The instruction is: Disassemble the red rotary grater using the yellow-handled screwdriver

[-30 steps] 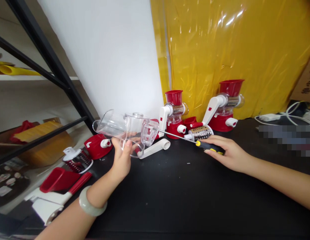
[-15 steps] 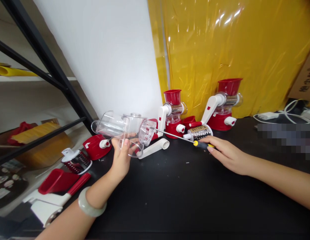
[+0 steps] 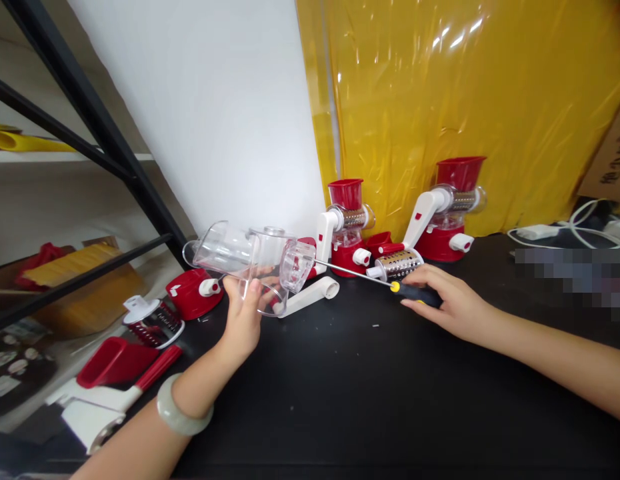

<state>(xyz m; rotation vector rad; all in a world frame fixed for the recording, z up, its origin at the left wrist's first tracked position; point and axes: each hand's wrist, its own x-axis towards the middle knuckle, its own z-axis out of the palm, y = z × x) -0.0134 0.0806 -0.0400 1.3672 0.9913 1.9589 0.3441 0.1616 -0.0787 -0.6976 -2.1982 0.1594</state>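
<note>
My left hand [image 3: 245, 313] is closed round a clear plastic grater housing [image 3: 250, 257], held up above the black table [image 3: 370, 393]. My right hand [image 3: 447, 300] grips the black and yellow handle of a screwdriver [image 3: 390, 283]. Its long metal shaft runs left, with the tip at the housing's right end. A loose steel grater drum [image 3: 399, 264] lies just behind my right hand. A white crank handle [image 3: 310, 295] lies on the table under the housing.
Two assembled red and white rotary graters [image 3: 347, 223] [image 3: 447, 210] stand at the back against yellow plastic sheeting. A red base [image 3: 193, 292], a drum blade [image 3: 153, 320] and a red hopper [image 3: 115, 360] lie at the left. White cables [image 3: 565, 233] are at the far right.
My right hand has turned on the screwdriver handle, fingers wrapping further over it. The housing and my left hand have barely shifted.
</note>
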